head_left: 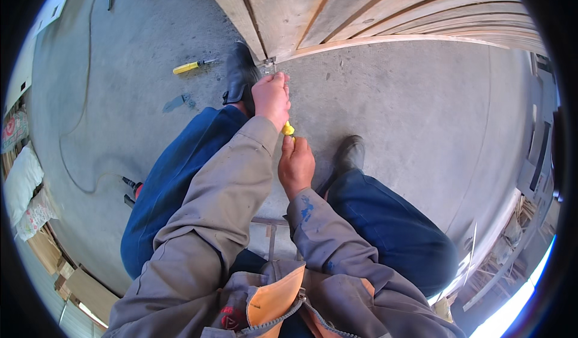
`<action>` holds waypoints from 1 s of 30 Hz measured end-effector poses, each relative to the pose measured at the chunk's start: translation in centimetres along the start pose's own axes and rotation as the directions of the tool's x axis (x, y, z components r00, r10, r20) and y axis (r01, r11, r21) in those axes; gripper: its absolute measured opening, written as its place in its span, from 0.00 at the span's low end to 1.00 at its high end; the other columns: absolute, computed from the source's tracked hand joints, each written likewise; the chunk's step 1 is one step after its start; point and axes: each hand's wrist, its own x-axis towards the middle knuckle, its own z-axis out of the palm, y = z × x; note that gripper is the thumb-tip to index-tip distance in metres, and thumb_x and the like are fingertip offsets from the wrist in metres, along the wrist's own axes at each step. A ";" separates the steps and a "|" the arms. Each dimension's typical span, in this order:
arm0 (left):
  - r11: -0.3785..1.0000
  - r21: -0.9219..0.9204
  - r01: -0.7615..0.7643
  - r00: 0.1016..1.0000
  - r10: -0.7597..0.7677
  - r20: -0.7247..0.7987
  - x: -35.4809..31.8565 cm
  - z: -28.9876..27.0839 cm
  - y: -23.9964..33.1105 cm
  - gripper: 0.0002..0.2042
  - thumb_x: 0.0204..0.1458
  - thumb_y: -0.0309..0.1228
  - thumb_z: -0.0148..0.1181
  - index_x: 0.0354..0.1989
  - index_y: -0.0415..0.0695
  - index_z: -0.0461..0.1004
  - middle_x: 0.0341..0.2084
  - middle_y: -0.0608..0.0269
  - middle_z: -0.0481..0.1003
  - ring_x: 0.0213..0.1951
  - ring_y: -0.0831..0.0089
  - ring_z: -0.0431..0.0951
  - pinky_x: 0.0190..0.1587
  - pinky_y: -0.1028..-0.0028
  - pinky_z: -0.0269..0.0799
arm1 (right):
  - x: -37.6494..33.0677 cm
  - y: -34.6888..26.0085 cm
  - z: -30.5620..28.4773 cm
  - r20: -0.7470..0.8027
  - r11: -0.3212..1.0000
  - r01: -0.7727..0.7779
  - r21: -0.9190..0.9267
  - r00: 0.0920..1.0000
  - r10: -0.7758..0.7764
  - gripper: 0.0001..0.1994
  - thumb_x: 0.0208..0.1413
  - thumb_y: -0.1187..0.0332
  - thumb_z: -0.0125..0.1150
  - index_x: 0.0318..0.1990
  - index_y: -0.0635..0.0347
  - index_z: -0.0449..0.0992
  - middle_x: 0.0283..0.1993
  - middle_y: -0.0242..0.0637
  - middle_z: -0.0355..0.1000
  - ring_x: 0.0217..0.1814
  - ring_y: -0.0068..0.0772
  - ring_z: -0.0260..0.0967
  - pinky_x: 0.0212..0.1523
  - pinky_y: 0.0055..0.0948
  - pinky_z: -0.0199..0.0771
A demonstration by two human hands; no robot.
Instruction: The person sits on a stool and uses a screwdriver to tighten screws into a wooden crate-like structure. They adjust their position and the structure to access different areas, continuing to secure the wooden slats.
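Note:
My right hand (pixel 296 164) is wrapped round the yellow handle of a screwdriver (pixel 289 128). Farther up, my left hand (pixel 272 100) is closed along the line of the same screwdriver, its fingers hiding most of the shaft. Just past those fingertips, a small metal fitting (pixel 268 65) sits at the lower corner of a slatted wooden panel (pixel 301 13). The tool's tip seems to meet this fitting, though the contact is too small to make out. On the floor to the left lies a second yellow-handled screwdriver (pixel 186 68).
My black shoes (pixel 241 70) stand on the concrete floor (pixel 409 109), either side of my hands. A red and black power tool (pixel 133 187) lies by my left leg, its cord (pixel 60 142) curving across the floor. Sacks (pixel 24 181) and boards (pixel 90 290) line the left edge; wood scraps lie right.

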 end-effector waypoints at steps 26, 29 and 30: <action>0.995 0.091 0.031 0.999 -0.027 -0.045 0.5 0.9 0.9 0.10 0.61 0.35 0.55 0.30 0.44 0.73 0.16 0.71 0.65 0.15 0.81 0.61 0.15 0.77 0.52 | 3.6 3.9 -1.2 0.901 -0.146 -0.951 0.271 0.304 -0.311 0.24 0.66 0.42 0.39 0.43 0.54 0.69 0.20 0.28 0.57 0.16 0.23 0.49 0.15 0.21 0.48; 0.992 0.121 0.028 0.998 -0.022 -0.051 0.4 0.8 1.0 0.09 0.61 0.35 0.55 0.32 0.44 0.73 0.17 0.71 0.64 0.15 0.81 0.60 0.15 0.78 0.52 | 3.3 3.7 -0.9 0.919 -0.081 -0.945 0.317 0.328 -0.220 0.24 0.65 0.42 0.41 0.44 0.55 0.70 0.21 0.29 0.58 0.16 0.23 0.51 0.15 0.22 0.49; 0.991 0.126 0.041 0.998 -0.036 -0.044 0.1 0.9 0.9 0.09 0.62 0.35 0.54 0.33 0.43 0.72 0.18 0.71 0.64 0.15 0.82 0.59 0.15 0.78 0.51 | 3.3 3.3 -1.4 0.923 -0.001 -0.930 0.367 0.364 -0.122 0.23 0.65 0.43 0.42 0.44 0.55 0.70 0.21 0.29 0.59 0.16 0.24 0.53 0.15 0.23 0.50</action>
